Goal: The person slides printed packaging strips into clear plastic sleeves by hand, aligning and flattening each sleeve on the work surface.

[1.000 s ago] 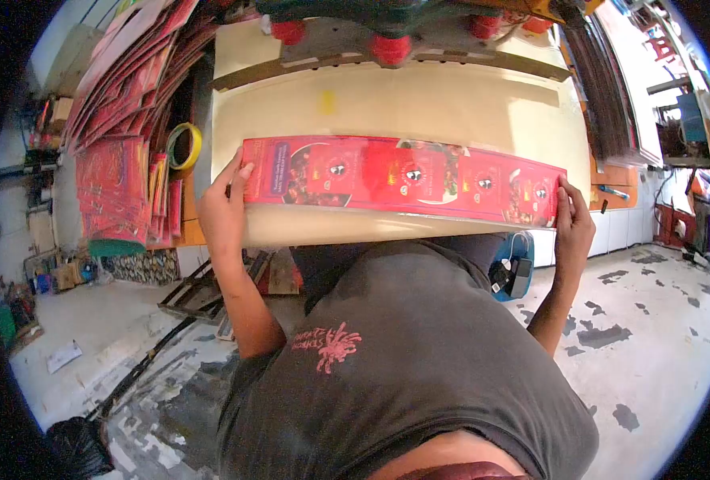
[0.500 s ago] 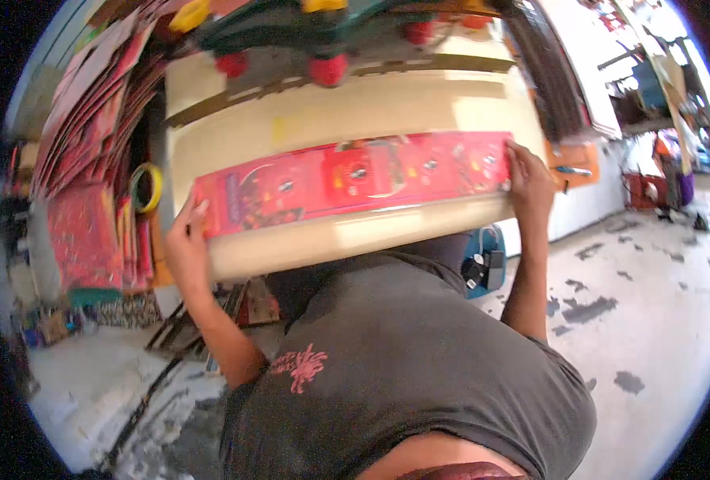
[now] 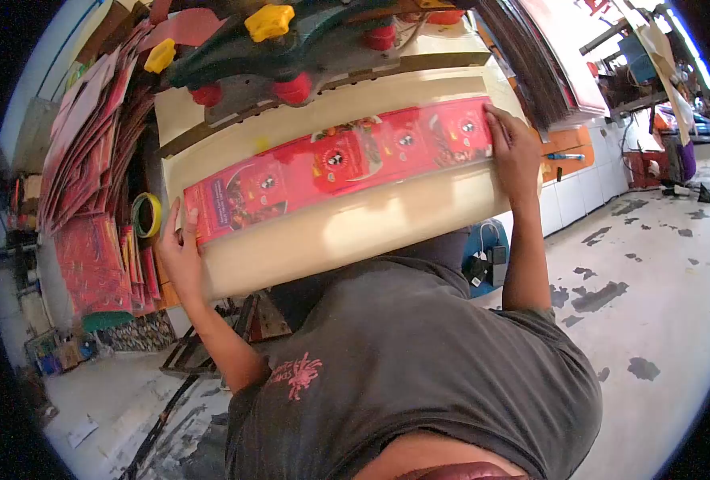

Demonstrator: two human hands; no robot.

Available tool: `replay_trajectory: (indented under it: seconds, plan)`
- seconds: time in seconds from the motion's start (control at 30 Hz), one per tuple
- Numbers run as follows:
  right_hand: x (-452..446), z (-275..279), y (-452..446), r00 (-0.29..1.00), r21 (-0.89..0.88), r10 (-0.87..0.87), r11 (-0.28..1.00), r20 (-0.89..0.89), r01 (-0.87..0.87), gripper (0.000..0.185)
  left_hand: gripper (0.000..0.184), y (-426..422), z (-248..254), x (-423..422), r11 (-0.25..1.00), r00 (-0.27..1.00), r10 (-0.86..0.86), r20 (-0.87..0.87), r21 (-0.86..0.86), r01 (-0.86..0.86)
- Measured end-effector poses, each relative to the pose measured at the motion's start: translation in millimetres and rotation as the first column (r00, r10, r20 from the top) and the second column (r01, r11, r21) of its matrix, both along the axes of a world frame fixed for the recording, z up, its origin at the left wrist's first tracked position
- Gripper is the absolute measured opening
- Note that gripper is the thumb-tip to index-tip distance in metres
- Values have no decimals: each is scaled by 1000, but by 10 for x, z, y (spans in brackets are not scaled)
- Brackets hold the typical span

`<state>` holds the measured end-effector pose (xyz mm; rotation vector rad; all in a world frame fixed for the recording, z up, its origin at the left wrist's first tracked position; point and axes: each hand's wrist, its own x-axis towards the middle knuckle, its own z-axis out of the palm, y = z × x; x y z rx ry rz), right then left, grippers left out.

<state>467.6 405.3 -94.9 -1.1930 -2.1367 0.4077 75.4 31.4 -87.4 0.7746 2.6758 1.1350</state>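
The left hand [image 3: 184,254], left of centre in the frame, pinches the near left end of a red strip [image 3: 341,158], its thumb at the edge. The right hand [image 3: 518,152], right of centre and higher up, pinches the opposite end; the fingertips beneath cannot be seen. Between them the strip runs slantwise across the middle of the frame, over the cream worktop [image 3: 387,216]; whether its whole length touches that surface I cannot tell.

It looks thin and light, probably card or coated paper with a slick, shiny face, so it should weigh little but slide easily. It seems stiff enough to stay fairly flat between two grips, though I would expect it to sag or crease if bent sharply or held by one end. The short ends look the best hold: a gentle pinch at each, level, with even tension and no thumb pressure on the print.

Beyond it, toward the top, lie a dark bar [image 3: 335,85] and a green frame [image 3: 327,50] with red and yellow knobs. At far left are a tape roll [image 3: 157,214] and stacked red sheets [image 3: 91,136].
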Motion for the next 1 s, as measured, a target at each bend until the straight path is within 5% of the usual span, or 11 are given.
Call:
replay_trajectory:
  seconds: [0.07,0.27,0.3,0.37,0.43,0.5,0.57,0.7,1.0]
  plan:
    - [79,39,-18,997,43,20,999,-74,-17,26,54,95,192,179,980,957,103,270,135,-143]
    - [301,-61,-67,964,202,54,979,-260,-1,25,55,-30,-49,261,856,990,37,132,506,-100]
    - [310,-69,-69,961,235,68,972,-268,-3,25,55,-47,-82,244,859,990,38,135,502,-101]
    - [306,-23,-138,976,128,37,992,-216,-9,24,46,-73,-125,198,983,996,-23,85,182,7]
    - [333,-9,-154,999,-118,-34,993,-31,31,24,42,2,16,265,993,995,-18,100,119,6]
    - [351,36,-145,1000,-132,-24,991,7,25,24,39,-1,53,254,998,993,-4,115,56,-2]
    - [349,99,-161,997,-189,-46,980,61,57,24,39,-58,56,183,992,984,-126,124,31,124]
    - [385,36,-132,996,-183,-32,982,82,46,24,41,-50,174,237,996,971,-61,231,-50,74]
    - [381,31,-165,999,-172,-15,985,42,22,22,38,7,148,342,993,997,-3,81,-117,13]
